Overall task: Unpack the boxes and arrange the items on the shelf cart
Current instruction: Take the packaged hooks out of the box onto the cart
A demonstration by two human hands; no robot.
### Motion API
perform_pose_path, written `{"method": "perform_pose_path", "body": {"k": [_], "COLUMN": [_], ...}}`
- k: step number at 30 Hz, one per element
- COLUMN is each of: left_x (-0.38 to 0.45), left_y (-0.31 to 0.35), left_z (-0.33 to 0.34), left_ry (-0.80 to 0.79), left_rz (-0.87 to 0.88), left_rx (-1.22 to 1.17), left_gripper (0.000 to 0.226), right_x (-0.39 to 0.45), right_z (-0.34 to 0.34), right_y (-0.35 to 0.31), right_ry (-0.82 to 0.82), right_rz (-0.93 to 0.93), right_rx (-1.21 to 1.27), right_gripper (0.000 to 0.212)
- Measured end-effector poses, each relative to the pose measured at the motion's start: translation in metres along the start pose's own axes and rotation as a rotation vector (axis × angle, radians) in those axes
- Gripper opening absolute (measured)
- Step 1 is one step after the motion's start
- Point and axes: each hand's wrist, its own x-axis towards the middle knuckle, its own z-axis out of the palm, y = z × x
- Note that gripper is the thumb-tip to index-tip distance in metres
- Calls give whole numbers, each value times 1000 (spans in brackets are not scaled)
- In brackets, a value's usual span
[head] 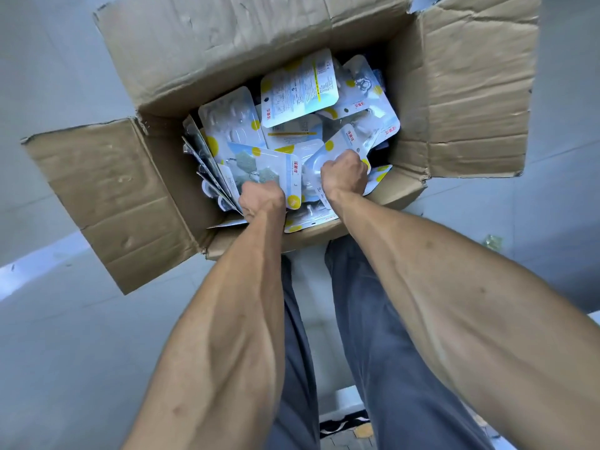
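Both hands are reaching into an open box [156, 190] on a pale tiled floor [65, 352]. The left hand [261, 203] is curling tight around a packet [269, 167], the right hand [345, 175] fisting around another pack [344, 138]. Beyond them, more blister cards [298, 89] are lying jumbled, pointing every way.

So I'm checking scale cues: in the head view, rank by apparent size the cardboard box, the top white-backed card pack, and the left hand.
1. cardboard box, by far the largest.
2. white-backed card pack.
3. left hand, though it sits nearer the camera, so the gap is unsure.
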Motion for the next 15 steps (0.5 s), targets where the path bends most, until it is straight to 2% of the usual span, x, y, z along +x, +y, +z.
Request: {"method": "perform_pose_path", "body": {"k": [3, 5, 9, 12, 15], "left_x": [-6, -8, -10, -3, 4], "left_y": [2, 2, -3, -11, -14], "left_z": [-3, -1, 6, 3, -3], "left_ry": [168, 202, 127, 93, 79], "left_rz": [95, 100, 223, 343, 436], "left_rx": [70, 54, 105, 165, 156], "left_gripper": [41, 42, 42, 31, 22], "right_x": [-8, -12, -16, -16, -18], "right_z": [3, 6, 10, 13, 17], "right_y": [0, 2, 7, 16, 24], "right_ry": [29, 46, 49, 22, 70], "right_rz": [-123, -188, -215, -217, -175], "right_rx": [-3, -10, 27, 9, 8], "right_gripper": [18, 16, 28, 38, 37]}}
